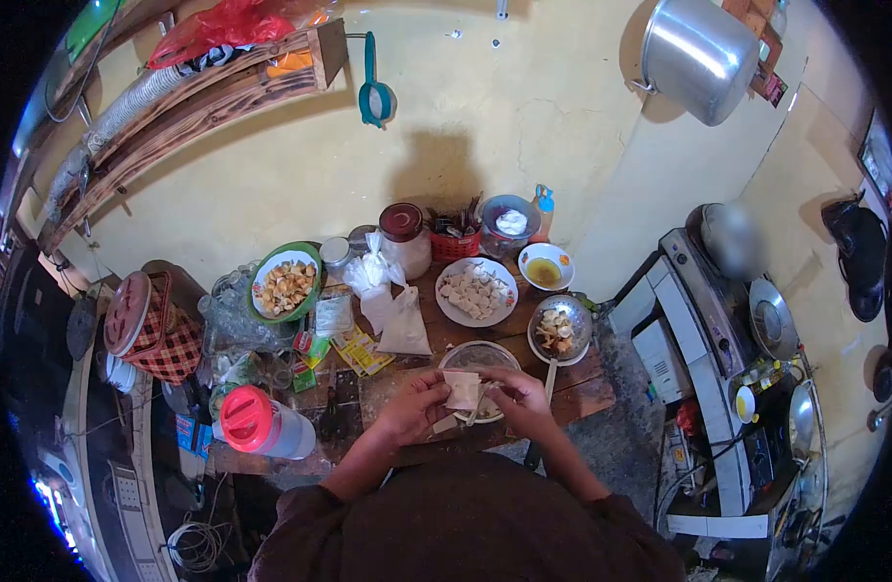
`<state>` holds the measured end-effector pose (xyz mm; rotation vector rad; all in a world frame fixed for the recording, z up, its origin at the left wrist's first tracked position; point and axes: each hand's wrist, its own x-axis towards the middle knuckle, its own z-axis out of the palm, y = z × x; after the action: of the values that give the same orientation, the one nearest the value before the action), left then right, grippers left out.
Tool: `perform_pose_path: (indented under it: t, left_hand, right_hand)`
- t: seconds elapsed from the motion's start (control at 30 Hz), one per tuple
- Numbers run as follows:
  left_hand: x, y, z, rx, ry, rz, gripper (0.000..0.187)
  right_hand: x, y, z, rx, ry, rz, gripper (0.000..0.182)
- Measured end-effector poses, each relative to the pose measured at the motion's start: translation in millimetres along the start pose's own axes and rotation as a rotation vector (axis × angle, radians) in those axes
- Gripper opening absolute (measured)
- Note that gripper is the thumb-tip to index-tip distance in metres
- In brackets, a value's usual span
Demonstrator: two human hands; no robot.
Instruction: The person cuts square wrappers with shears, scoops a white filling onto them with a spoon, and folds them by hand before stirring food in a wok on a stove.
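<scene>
My left hand (414, 407) pinches a thin, pale square sheet that looks like a dumpling wrapper (461, 390). At the wrapper's right edge, the fingers of my right hand (519, 400) are closed together; what they grip is too small to make out. Both hands are over a bowl (480, 349) whose contents are partly hidden by them. Beyond it is a white plate (477, 318) heaped with small pale pieces. To the right, a strainer ladle (585, 335) holding browned pieces rests over a bowl.
A green-rimmed bowl (315, 307) of browned pieces stands left, near white plastic bags (405, 330) and yellow packets (361, 351). A red-lidded jug (271, 427) is at the table's left front. Farther back are a bowl of yellow liquid (546, 267) and a red-lidded jar (404, 242).
</scene>
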<state>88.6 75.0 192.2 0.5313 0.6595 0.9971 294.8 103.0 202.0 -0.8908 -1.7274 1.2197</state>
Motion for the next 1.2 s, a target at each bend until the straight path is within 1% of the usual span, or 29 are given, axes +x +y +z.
perform_pose_path:
  t: [0.03, 0.1, 0.17, 0.33, 0.4, 0.43, 0.5, 0.7, 0.83, 0.97, 1.07, 1.2]
  left_hand:
    - [-2.5, 3.1, 7.2, 0.035, 0.04, 0.012, 0.028]
    - [-2.8, 4.2, 11.4, 0.069, 0.082, 0.027, 0.028]
    - [-0.8, 2.3, 10.4, 0.15, 0.155, 0.071, 0.028]
    - [-0.2, 0.7, 12.2, 0.188, 0.197, 0.087, 0.026]
    - [1.3, -1.9, 10.3, 0.213, 0.197, 0.101, 0.026]
    - [2.0, -2.9, 10.7, 0.206, 0.19, 0.118, 0.027]
    - [3.3, -4.6, 9.5, 0.199, 0.184, 0.135, 0.028]
    - [6.0, -8.4, 8.0, 0.232, 0.215, 0.144, 0.029]
    - [6.3, -9.7, 9.3, 0.295, 0.22, 0.165, 0.028]
    - [8.0, -10.8, 11.8, 0.315, 0.283, 0.132, 0.028]
    - [14.9, -20.3, 2.1, 0.299, 0.254, 0.178, 0.028]
    - [12.0, -18.9, 13.3, 0.306, 0.25, 0.199, 0.029]
  right_hand:
    - [-0.5, 1.1, 1.6, 0.0, 0.0, -0.002, 0.03]
    - [-2.9, 5.3, 4.6, 0.155, 0.027, 0.015, 0.025]
    - [-3.2, 7.5, 4.6, 0.107, 0.036, -0.005, 0.025]
    - [-4.4, -2.8, 7.3, 0.022, 0.072, -0.02, 0.023]
    - [-2.4, -10.1, 7.8, -0.266, 0.112, -0.211, 0.025]
    - [-2.0, -13.7, 7.8, -0.267, 0.112, -0.21, 0.025]
    - [-0.9, -18.7, 8.2, -0.533, 0.157, -0.395, 0.029]
    - [-3.7, -13.3, 12.1, -0.701, 0.189, -0.432, 0.032]
    - [-4.0, -15.3, 11.6, -0.755, 0.167, -0.432, 0.036]
    - [-4.7, -17.1, 15.6, -0.801, 0.16, -0.392, 0.038]
    - [-5.4, -17.3, 16.3, -0.818, 0.158, -0.37, 0.039]
    - [-7.0, -19.7, 17.2, -0.841, 0.117, -0.336, 0.042]
